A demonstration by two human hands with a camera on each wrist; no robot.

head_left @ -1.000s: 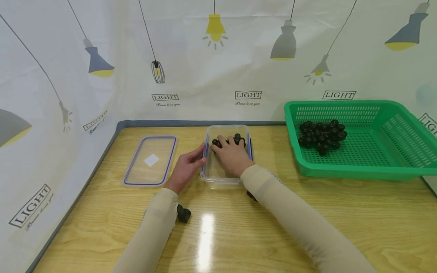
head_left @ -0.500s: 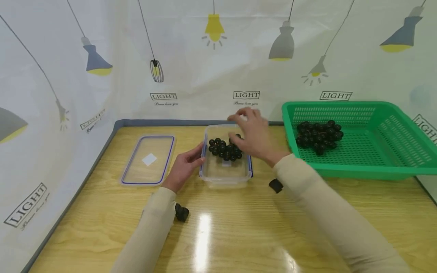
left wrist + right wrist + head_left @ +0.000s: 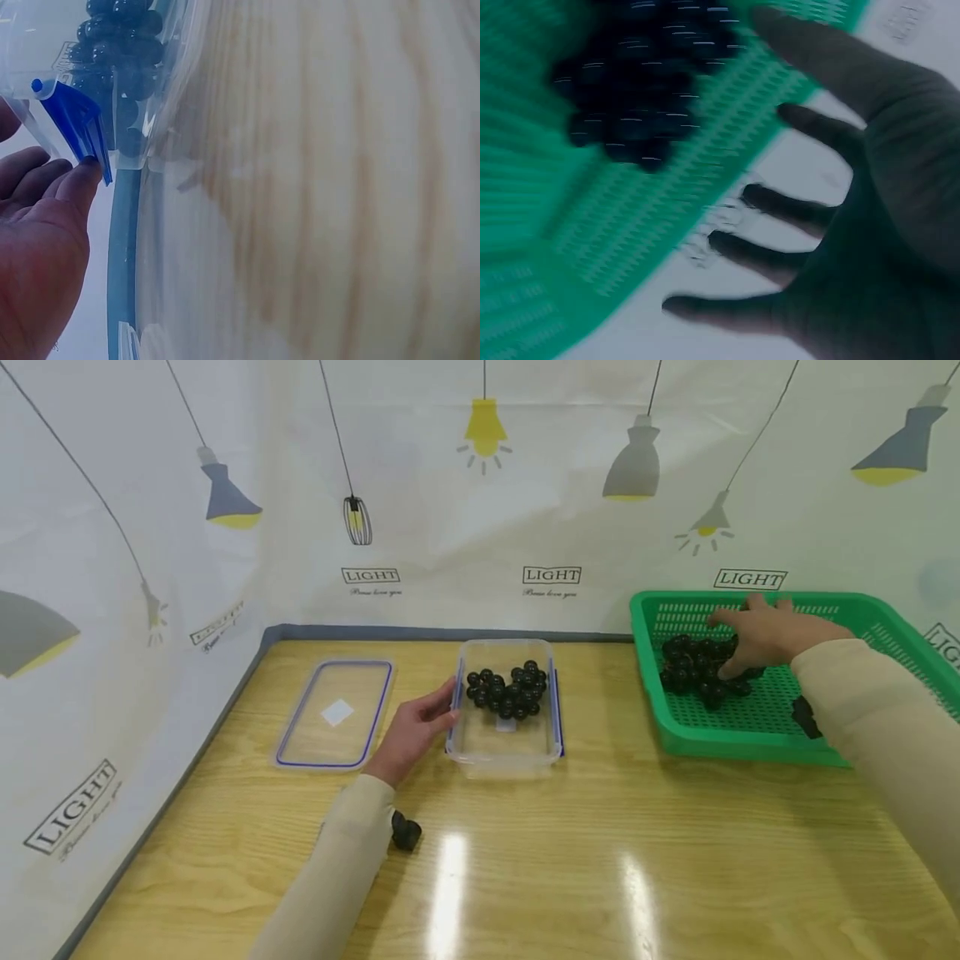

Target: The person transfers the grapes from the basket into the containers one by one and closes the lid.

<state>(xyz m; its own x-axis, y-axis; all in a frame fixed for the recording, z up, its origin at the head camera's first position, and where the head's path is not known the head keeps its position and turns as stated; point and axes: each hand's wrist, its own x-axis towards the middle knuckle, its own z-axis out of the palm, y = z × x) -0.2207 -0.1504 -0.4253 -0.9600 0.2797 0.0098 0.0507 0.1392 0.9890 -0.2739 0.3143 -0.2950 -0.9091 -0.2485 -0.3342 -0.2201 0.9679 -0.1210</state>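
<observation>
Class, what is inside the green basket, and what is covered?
A bunch of black grapes lies toward the left end of the green basket. In the head view, the right hand covers some grapes, and the sleeve hides some basket floor.

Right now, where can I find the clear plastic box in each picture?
Head: the clear plastic box sits near the centre, with the fingers of the left hand touching its side.
Left wrist: the clear plastic box is at the upper left, cut off by the picture's edge.
Right wrist: not in it.
Shared landmark: the dark grape bunch inside the box, visible in the head and left wrist views.
</observation>
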